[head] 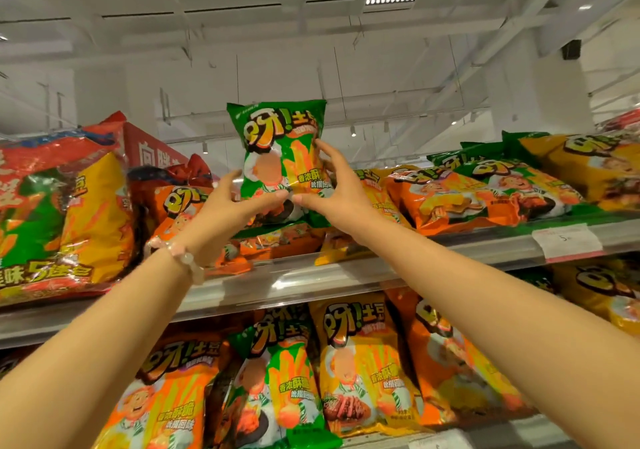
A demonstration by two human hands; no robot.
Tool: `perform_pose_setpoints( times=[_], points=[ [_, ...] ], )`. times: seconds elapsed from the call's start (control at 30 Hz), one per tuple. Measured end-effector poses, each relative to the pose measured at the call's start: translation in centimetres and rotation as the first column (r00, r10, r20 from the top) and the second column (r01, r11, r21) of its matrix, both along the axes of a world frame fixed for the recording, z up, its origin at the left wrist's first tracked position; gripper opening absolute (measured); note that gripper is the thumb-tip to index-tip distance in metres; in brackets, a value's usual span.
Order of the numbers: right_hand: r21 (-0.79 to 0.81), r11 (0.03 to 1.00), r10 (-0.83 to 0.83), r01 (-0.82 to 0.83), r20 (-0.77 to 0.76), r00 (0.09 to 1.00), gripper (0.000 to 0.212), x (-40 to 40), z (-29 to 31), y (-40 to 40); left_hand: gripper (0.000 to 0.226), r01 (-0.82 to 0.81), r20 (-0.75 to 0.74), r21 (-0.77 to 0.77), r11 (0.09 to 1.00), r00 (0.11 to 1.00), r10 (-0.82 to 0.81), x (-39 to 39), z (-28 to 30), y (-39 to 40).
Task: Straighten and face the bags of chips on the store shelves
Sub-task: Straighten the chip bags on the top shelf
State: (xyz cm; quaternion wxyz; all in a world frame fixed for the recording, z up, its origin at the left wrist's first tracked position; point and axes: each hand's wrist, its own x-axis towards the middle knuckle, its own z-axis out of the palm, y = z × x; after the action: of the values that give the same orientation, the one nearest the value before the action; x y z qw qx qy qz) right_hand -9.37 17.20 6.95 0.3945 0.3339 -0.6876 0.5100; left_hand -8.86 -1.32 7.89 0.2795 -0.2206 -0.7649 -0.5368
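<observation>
A green bag of chips (277, 143) stands upright and faces me at the middle of the top shelf (346, 272). My left hand (225, 206) grips its lower left corner, thumb across the front. My right hand (332, 185) grips its right side, fingers along the edge and thumb at the bottom. Orange bags (277, 240) lie flat under and around it. To the right, several orange, green and yellow bags (485, 192) lie tilted back on the same shelf.
Large multi-pack bags (62, 220) crowd the top shelf's left end. A price tag (568, 240) hangs on the shelf rail at right. The lower shelf holds upright orange, green and yellow bags (360, 362). Above is open ceiling space.
</observation>
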Motion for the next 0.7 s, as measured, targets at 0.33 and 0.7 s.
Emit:
perform_pose_setpoints(
  times=[0.33,0.7],
  points=[
    [0.128,0.988,0.063,-0.083,0.15,0.987,0.082,1.2,1.1,10.3,0.083,0.177,0.1,0.042,0.983,0.978,-0.181,0.9,0.6,7.4],
    [0.222,0.969,0.012,-0.105,0.386,0.923,0.067,1.6,4.1,22.4,0.074,0.261,0.066,0.092,0.961,0.961,-0.267,1.9,1.4,20.2]
  ],
)
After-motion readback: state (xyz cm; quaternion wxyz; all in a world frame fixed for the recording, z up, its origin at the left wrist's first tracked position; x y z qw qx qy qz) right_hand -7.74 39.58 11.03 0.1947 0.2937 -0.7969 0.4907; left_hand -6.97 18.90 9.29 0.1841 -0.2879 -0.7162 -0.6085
